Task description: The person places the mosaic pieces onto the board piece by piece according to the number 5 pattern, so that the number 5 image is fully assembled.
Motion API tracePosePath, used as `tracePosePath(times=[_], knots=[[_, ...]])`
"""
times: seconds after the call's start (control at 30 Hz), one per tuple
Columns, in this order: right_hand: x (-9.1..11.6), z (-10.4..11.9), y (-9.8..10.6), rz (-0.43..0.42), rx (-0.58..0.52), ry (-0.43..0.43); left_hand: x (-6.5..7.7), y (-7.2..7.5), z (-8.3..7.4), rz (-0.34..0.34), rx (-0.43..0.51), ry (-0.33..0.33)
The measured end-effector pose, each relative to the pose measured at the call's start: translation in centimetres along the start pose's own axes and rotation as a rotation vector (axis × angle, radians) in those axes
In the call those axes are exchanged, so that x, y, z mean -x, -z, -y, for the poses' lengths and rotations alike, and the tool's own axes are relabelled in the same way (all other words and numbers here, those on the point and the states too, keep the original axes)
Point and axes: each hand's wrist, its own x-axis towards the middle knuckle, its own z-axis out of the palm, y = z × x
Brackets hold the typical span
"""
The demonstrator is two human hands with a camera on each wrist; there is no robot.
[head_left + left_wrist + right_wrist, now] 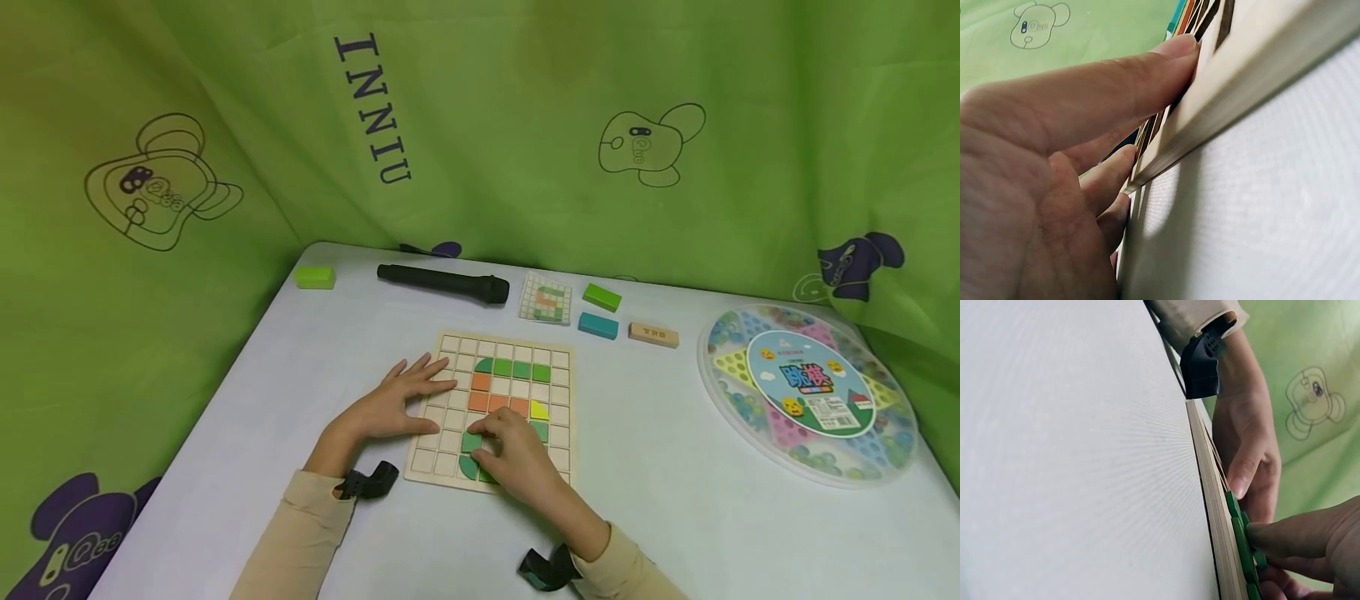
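Observation:
A wooden grid board (424, 461) lies on the table with coloured tiles in its cells. Its top row holds green tiles (522, 369); several orange tiles (498, 404) and a yellow tile (539, 410) sit below. With fingers spread, my left hand (386, 408) rests on the board's left side, thumb on the edge in the left wrist view. Over the lower rows, my right hand (517, 450) pinches a green tile (1260, 559) between thumb and fingers, beside a green quarter-round tile (468, 467). That hand covers part of the lower cells.
Behind the board lie a black microphone (442, 283), a pattern card (545, 298), green blocks (602, 297), a blue block (598, 326) and a wooden block (653, 334). A round game box (810, 392) sits at right. Green curtain (510, 125) hangs behind the table.

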Motion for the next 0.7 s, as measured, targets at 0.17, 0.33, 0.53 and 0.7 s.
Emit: tracePosePath(times=[0.17, 0.33, 0.53, 0.7], knots=[[0.2, 0.0, -0.1, -0.003, -0.011, -0.006, 0.0, 0.0, 0.0, 0.001, 0.0, -0.007], [0.2, 0.1, -0.1, 0.003, -0.007, -0.008, 0.0, 0.0, 0.3, -0.006, -0.009, -0.022], [0.3, -0.2, 0.8, 0.016, -0.037, -0.017, 0.0, -0.2, 0.4, -0.005, 0.007, -0.023], [1.1, -1.5, 3.3, -0.082, -0.05, -0.047, 0.1, -0.5, 0.5, 0.001, 0.007, -0.012]])
